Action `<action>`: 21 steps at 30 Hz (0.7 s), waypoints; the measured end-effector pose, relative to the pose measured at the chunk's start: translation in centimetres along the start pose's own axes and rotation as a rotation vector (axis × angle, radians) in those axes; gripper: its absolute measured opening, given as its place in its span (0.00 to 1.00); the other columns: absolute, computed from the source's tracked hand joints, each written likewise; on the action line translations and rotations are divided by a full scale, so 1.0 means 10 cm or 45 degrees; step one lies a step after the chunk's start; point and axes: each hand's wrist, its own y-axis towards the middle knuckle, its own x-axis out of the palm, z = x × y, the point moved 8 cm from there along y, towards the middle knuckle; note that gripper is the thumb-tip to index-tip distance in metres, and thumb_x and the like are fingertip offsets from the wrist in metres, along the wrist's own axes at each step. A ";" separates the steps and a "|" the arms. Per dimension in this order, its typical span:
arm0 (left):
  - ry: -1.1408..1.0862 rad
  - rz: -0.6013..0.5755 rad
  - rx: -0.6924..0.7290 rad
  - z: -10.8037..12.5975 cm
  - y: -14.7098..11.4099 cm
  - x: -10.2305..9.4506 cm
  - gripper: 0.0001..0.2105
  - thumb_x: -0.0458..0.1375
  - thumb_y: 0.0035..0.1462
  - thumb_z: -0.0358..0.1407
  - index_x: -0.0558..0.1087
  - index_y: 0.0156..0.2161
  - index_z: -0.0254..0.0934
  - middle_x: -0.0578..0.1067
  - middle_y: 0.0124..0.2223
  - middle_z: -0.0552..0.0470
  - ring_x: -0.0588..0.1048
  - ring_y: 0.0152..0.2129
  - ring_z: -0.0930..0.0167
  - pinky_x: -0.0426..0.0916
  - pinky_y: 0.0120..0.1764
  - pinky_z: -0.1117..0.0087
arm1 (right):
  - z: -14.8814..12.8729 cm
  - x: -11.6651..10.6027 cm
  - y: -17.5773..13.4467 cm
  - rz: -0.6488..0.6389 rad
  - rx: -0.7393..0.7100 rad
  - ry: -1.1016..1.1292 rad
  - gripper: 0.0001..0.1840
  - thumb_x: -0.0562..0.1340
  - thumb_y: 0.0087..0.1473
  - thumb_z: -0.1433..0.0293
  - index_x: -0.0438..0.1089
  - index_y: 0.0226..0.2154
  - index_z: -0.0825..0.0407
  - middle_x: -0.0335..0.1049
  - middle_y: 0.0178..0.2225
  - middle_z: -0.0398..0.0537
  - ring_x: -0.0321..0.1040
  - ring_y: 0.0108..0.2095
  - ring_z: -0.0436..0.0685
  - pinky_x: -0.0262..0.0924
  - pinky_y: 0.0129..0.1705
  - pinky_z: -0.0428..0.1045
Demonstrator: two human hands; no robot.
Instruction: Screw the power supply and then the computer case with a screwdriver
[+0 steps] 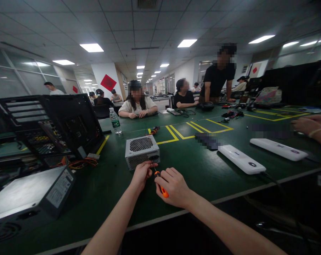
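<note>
Over the green tabletop [103, 189], under ceiling lights [91, 47], the right grip [174, 186] clasps a screwdriver [164, 192]; left grip [141, 175] unclear.

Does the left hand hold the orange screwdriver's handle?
No, the right hand grips the screwdriver's handle; the left hand is at the mesh-topped power supply.
</note>
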 end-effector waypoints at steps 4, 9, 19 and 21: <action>-0.040 0.019 -0.002 0.01 -0.01 0.00 0.10 0.51 0.44 0.28 0.68 0.35 0.27 0.74 0.36 0.40 0.57 0.10 0.84 0.46 0.13 0.79 | 0.01 0.01 0.01 -0.023 0.005 -0.011 0.06 0.54 0.49 0.71 0.65 0.28 0.53 0.59 0.26 0.46 0.51 0.30 0.53 0.46 0.32 0.49; -0.055 0.026 0.006 0.01 -0.02 0.00 0.11 0.52 0.42 0.28 0.68 0.34 0.27 0.75 0.36 0.40 0.57 0.10 0.84 0.46 0.14 0.79 | 0.01 0.01 0.01 -0.023 0.005 -0.017 0.05 0.54 0.48 0.71 0.65 0.29 0.53 0.59 0.27 0.46 0.51 0.30 0.53 0.46 0.32 0.49; -0.029 0.021 0.032 0.01 0.01 -0.01 0.10 0.52 0.43 0.29 0.69 0.33 0.27 0.75 0.35 0.41 0.56 0.10 0.84 0.45 0.13 0.79 | -0.01 0.01 0.03 -0.029 -0.007 -0.021 0.05 0.54 0.47 0.71 0.65 0.28 0.53 0.59 0.27 0.46 0.52 0.30 0.53 0.46 0.32 0.49; -0.020 0.015 0.032 0.00 0.01 -0.02 0.10 0.51 0.43 0.29 0.69 0.33 0.27 0.75 0.35 0.41 0.56 0.10 0.84 0.45 0.13 0.79 | -0.02 0.02 0.03 -0.039 -0.013 -0.023 0.05 0.54 0.47 0.71 0.65 0.28 0.53 0.60 0.27 0.46 0.52 0.30 0.54 0.46 0.32 0.49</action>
